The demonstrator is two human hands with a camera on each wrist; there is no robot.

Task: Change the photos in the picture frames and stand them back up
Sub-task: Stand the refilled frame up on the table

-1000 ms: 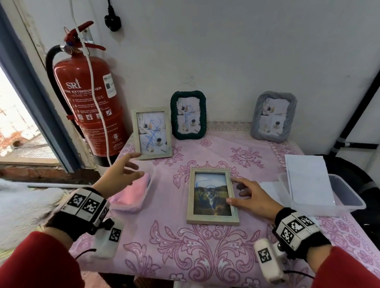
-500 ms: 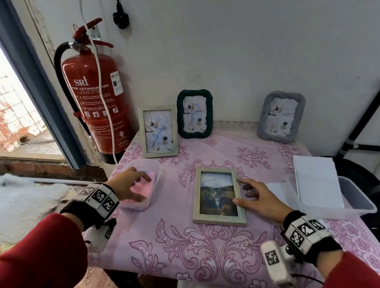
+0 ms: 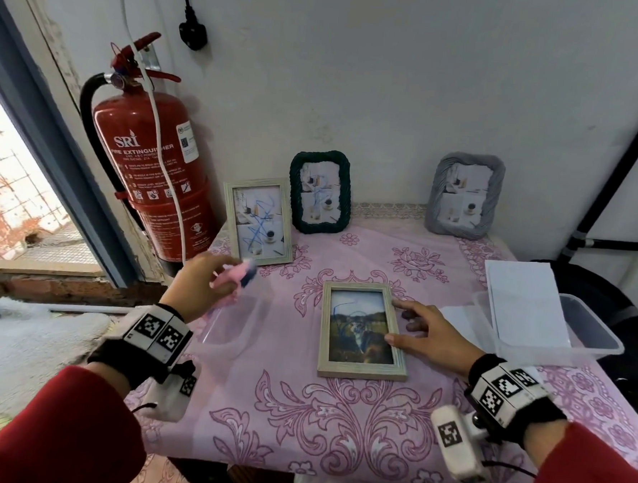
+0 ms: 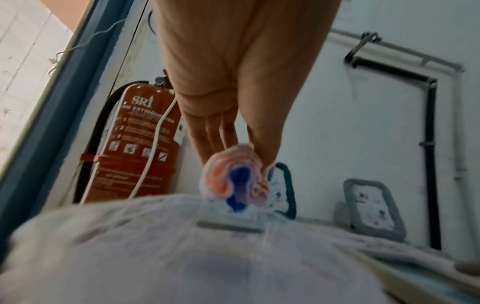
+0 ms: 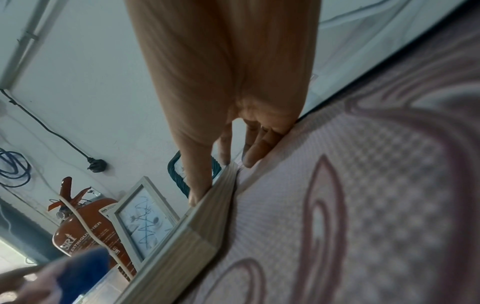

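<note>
Flat frame: your wooden frame point(image 3: 363, 330) lies face up mid-desk, long axis running 12 to 6 o'clock, its picture upright toward you.
Right hand: your right hand point(image 3: 431, 332) rests fingers straight on the frame's 3 o'clock rail, thumb on the rail, fingertips point(image 5: 250, 158) on the cloth beside it; grip relaxed, nothing held.
Left hand: your left hand point(image 3: 198, 290) pinches a pink cloth point(image 3: 235, 278) with a blue patch, raised above the clear tub point(image 3: 230, 325) at 9 o'clock.
Change: half a second ago that hand was down in the tub on the cloth; now it is lifted.
Room: bare desk point(image 3: 299, 419) at 6 o'clock; three frames stand at 12; clear bin point(image 3: 588, 332) with papers crowds 3 o'clock.
</note>
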